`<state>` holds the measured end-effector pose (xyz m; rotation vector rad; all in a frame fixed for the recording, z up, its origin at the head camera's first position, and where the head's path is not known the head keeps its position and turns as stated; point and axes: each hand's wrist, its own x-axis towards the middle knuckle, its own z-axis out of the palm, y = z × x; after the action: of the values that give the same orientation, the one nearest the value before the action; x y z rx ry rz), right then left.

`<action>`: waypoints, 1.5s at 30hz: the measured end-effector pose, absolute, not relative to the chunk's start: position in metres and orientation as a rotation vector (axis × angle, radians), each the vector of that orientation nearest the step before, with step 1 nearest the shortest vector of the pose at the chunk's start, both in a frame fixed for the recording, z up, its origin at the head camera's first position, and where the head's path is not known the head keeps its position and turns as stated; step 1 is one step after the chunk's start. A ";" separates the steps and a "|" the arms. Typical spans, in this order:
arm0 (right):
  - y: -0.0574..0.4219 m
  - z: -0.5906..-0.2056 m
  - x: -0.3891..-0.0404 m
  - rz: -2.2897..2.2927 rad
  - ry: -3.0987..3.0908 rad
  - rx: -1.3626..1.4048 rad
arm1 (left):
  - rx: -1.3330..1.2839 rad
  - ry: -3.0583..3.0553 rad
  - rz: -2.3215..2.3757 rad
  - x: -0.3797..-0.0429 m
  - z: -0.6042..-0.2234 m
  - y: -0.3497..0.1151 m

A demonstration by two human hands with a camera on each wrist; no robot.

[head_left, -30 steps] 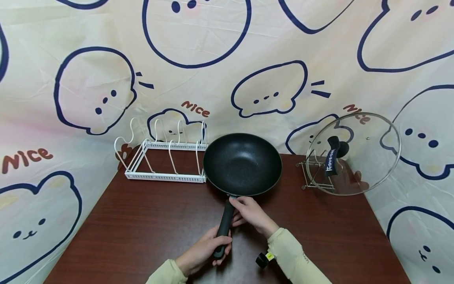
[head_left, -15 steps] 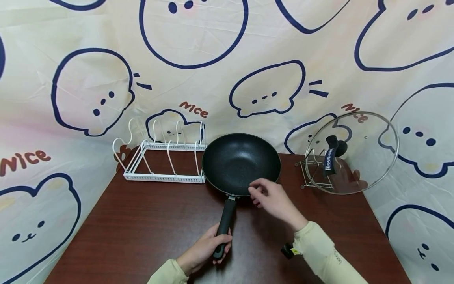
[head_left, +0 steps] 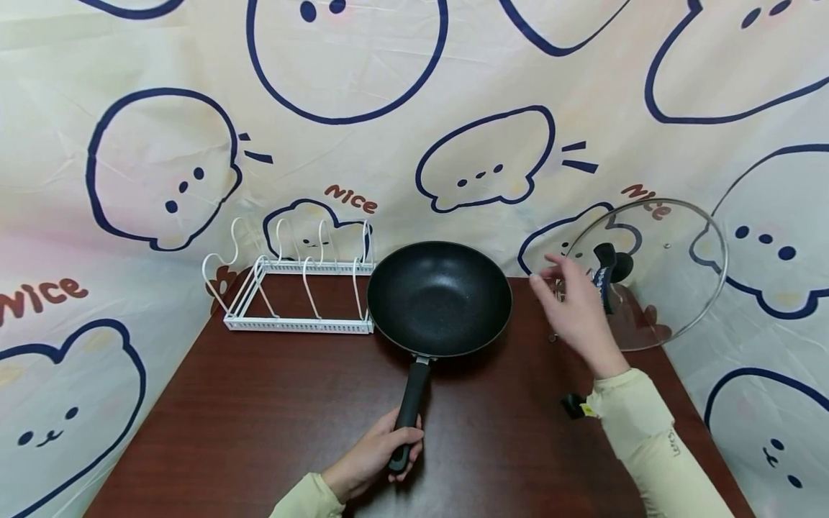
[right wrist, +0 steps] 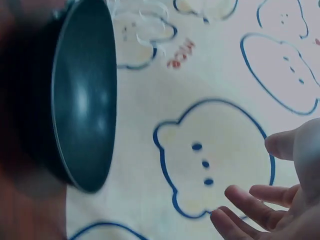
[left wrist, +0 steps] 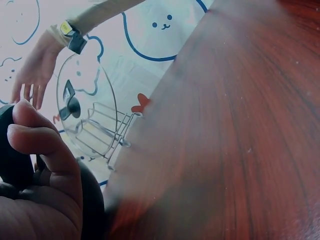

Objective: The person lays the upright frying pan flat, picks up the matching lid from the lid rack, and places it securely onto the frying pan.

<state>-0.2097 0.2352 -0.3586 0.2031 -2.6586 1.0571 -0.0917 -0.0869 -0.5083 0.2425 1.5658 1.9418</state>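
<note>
A black frying pan (head_left: 440, 298) is at the middle of the table in the head view, its inside facing up. Its dark handle (head_left: 411, 403) points toward me, and my left hand (head_left: 369, 452) grips it near the end. In the left wrist view, curled fingers (left wrist: 50, 145) show around the handle. My right hand (head_left: 578, 311) is raised at the right, fingers apart and holding nothing. It is close to a glass lid (head_left: 680, 288), which stands tilted with its black knob toward me. In the right wrist view the fingers (right wrist: 250, 210) are spread and loosely bent.
A white dish rack (head_left: 299, 325) with curved dividers stands left of the pan, very near its rim. A small wire stand (left wrist: 122, 135) supports the lid. Behind them hangs a printed cloth (head_left: 363, 158). Brown tabletop (head_left: 259, 417) extends in front.
My right hand has left the pan's handle, passed over the rim and moved right toward the lid. The left hand and the pan have stayed in place.
</note>
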 end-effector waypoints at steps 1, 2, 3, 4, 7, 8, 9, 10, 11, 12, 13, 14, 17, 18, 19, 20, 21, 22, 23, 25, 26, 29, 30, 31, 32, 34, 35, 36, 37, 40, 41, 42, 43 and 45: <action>0.239 -0.356 -0.211 1.032 -2.641 0.189 | 0.245 1.563 1.943 -0.092 -0.508 -0.087; 0.243 -0.354 -0.213 1.010 -2.625 0.179 | 0.248 1.560 1.944 -0.092 -0.508 -0.087; 0.247 -0.353 -0.214 0.992 -2.615 0.166 | 0.249 1.557 1.946 -0.092 -0.509 -0.087; 0.250 -0.351 -0.215 0.988 -2.603 0.154 | 0.250 1.555 1.946 -0.092 -0.509 -0.087; 0.261 -0.348 -0.219 0.978 -2.580 0.135 | 0.248 1.551 1.946 -0.092 -0.509 -0.087; 0.265 -0.347 -0.220 0.977 -2.577 0.129 | 0.247 1.551 1.946 -0.092 -0.509 -0.087; 0.268 -0.346 -0.221 0.980 -2.574 0.123 | 0.246 1.550 1.946 -0.092 -0.509 -0.087; 0.272 -0.346 -0.222 0.985 -2.571 0.118 | 0.245 1.550 1.946 -0.092 -0.509 -0.087; 0.275 -0.346 -0.223 0.985 -2.575 0.107 | 0.245 1.549 1.946 -0.092 -0.509 -0.087; 0.279 -0.346 -0.225 0.989 -2.579 0.098 | 0.245 1.547 1.947 -0.092 -0.509 -0.087; 0.282 -0.346 -0.226 0.994 -2.585 0.088 | 0.245 1.547 1.946 -0.092 -0.509 -0.087; 0.285 -0.346 -0.227 1.005 -2.590 0.077 | 0.246 1.547 1.947 -0.092 -0.509 -0.087; 0.294 -0.347 -0.228 1.035 -2.616 0.039 | 0.249 1.545 1.947 -0.092 -0.510 -0.087; 0.297 -0.347 -0.229 1.047 -2.617 0.031 | 0.250 1.544 1.948 -0.092 -0.510 -0.087; 0.299 -0.347 -0.229 1.054 -2.620 0.018 | 0.251 1.544 1.949 -0.092 -0.510 -0.087; 0.301 -0.348 -0.230 1.064 -2.619 0.009 | 0.252 1.543 1.950 -0.092 -0.509 -0.087; 0.303 -0.348 -0.230 1.069 -2.618 -0.003 | 0.251 1.541 1.950 -0.092 -0.509 -0.087; 0.305 -0.348 -0.231 1.079 -2.612 -0.014 | 0.250 1.540 1.951 -0.092 -0.509 -0.087; 0.307 -0.349 -0.232 1.087 -2.613 -0.030 | 0.250 1.538 1.951 -0.092 -0.509 -0.087; 0.310 -0.350 -0.233 1.096 -2.620 -0.071 | 0.246 1.536 1.951 -0.092 -0.509 -0.087; 0.312 -0.350 -0.233 1.105 -2.624 -0.091 | 0.243 1.535 1.951 -0.092 -0.509 -0.087; 0.315 -0.352 -0.235 1.127 -2.644 -0.149 | 0.240 1.536 1.951 -0.092 -0.509 -0.087; 0.316 -0.353 -0.235 1.136 -2.645 -0.164 | 0.241 1.536 1.951 -0.092 -0.509 -0.087; 0.316 -0.354 -0.235 1.148 -2.645 -0.176 | 0.241 1.538 1.952 -0.093 -0.509 -0.087; 0.317 -0.355 -0.236 1.158 -2.645 -0.188 | 0.243 1.540 1.951 -0.093 -0.509 -0.087; 0.319 -0.357 -0.235 1.177 -2.651 -0.216 | 0.248 1.542 1.952 -0.093 -0.509 -0.087; 0.320 -0.358 -0.235 1.181 -2.656 -0.230 | 0.250 1.543 1.952 -0.092 -0.510 -0.087; 0.320 -0.360 -0.235 1.183 -2.662 -0.244 | 0.252 1.542 1.953 -0.092 -0.510 -0.087; 0.321 -0.361 -0.234 1.186 -2.669 -0.261 | 0.254 1.541 1.954 -0.092 -0.510 -0.087; 0.323 -0.364 -0.233 1.201 -2.678 -0.297 | 0.254 1.536 1.956 -0.092 -0.510 -0.087; 0.323 -0.365 -0.232 1.212 -2.680 -0.307 | 0.253 1.535 1.957 -0.092 -0.510 -0.087; 0.322 -0.366 -0.232 1.227 -2.681 -0.319 | 0.253 1.536 1.957 -0.092 -0.510 -0.087; 0.323 -0.367 -0.231 1.242 -2.687 -0.328 | 0.252 1.536 1.958 -0.092 -0.509 -0.087; 0.325 -0.370 -0.232 1.295 -2.699 -0.335 | 0.250 1.537 1.957 -0.092 -0.509 -0.087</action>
<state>-0.2317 0.3246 -0.3699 -0.3345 -2.6990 1.2951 -0.0922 -0.0865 -0.5094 0.2496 1.5366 1.9574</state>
